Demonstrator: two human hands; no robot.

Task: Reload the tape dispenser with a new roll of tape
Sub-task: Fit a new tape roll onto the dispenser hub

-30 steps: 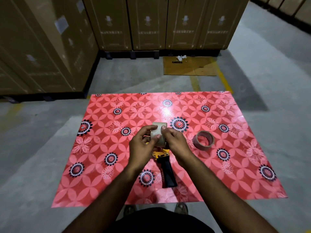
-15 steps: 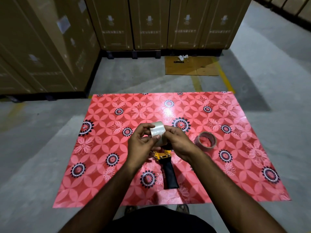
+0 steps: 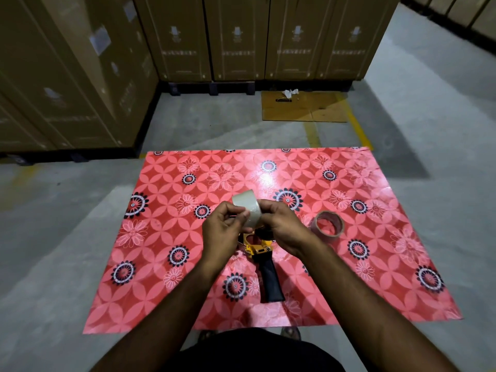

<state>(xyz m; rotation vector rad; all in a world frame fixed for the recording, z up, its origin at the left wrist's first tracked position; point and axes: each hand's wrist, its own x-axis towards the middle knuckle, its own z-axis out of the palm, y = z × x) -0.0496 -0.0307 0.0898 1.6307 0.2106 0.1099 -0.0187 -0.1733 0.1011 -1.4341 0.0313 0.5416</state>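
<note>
Tape dispenser [image 3: 261, 253] business is played out over a wide backdrop: tall cardboard cartons [image 3: 236, 38] are stacked on dark pallets along the far and left sides, and grey concrete floor [image 3: 429, 108] is crossed by faded yellow lines. A flattened piece of cardboard [image 3: 303, 107] is seen lying on the floor beyond, with a scrap of white litter on its far edge. Nearer, a glossy red floral mat [image 3: 171, 237] is spread flat on the concrete. On it the dispenser is laid, its black handle pointed toward the person and its yellow head partly hidden under the hands. Just beside it to the right, a brownish tape ring [image 3: 327, 225] is left resting on the mat, tilted up on its edge, apart from both hands. Above the dispenser's head, a pale new tape roll [image 3: 248, 208] is held up off the mat. It is gripped from the right by the right hand [image 3: 283, 228], fingers curled around it. At its near face, the left hand [image 3: 221, 233] is pressed in, thumb and fingertips pinched together at the roll's surface; whether a loose end is caught there cannot be told.
</note>
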